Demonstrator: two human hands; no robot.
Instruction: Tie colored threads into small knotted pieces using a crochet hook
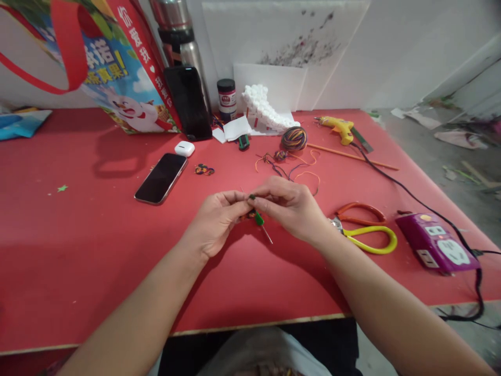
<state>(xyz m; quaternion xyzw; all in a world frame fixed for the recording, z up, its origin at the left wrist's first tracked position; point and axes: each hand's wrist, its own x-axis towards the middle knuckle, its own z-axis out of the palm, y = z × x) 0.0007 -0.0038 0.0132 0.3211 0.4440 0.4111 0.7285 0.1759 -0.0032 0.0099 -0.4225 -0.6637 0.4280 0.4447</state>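
Observation:
My left hand (217, 219) and my right hand (291, 206) meet over the middle of the red table (78, 235), fingertips pinched together. Between them they hold a small green-handled tool (259, 218) whose thin metal tip points down and to the right, along with a bit of multicoloured cord that is mostly hidden by the fingers. Both hands are closed in a pinch. Loose strands of coloured cord (289, 167) lie just beyond my right hand, leading to a ball of multicoloured cord (294, 138).
A phone (161, 177), a white earbud case (185, 149) and a small cord knot (204, 169) lie ahead to the left. Scissors with orange and yellow handles (366, 230), a purple power strip (436, 243), a yellow glue gun (340, 127) and its black cable sit right. A printed bag (117, 68), flask and jar stand behind.

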